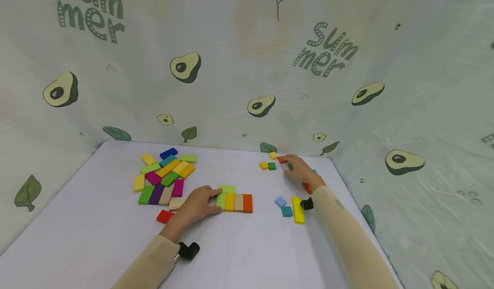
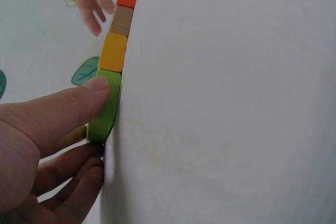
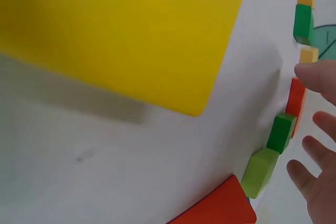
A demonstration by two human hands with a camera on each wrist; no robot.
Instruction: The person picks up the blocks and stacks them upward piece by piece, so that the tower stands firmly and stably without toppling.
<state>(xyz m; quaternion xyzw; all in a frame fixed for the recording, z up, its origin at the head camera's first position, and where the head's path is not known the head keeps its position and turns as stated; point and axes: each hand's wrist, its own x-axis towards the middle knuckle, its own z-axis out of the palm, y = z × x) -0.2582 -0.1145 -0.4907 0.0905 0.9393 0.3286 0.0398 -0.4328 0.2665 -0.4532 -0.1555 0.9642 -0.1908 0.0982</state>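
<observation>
My left hand [image 1: 198,203] pinches a light green block [image 1: 220,200] at the left end of a row on the table. In the left wrist view, the thumb [image 2: 97,85] lies against that block. Beside it in the row stand a yellow block [image 1: 229,202], a plain wood block [image 1: 239,203] and an orange-red block [image 1: 248,203]. Another light green block [image 1: 228,189] lies along the row's far side. My right hand [image 1: 300,170] reaches over small blocks at the back right, fingers apart, nearest a red block [image 3: 296,98]; nothing shows in its grasp.
Left of my left hand lies a group of many coloured blocks, with a red block [image 1: 165,216] nearest me. Under my right forearm are a long yellow block [image 1: 298,210], a teal block [image 1: 287,211] and a light blue block [image 1: 280,201]. A patterned cloth [image 1: 231,66] hangs behind.
</observation>
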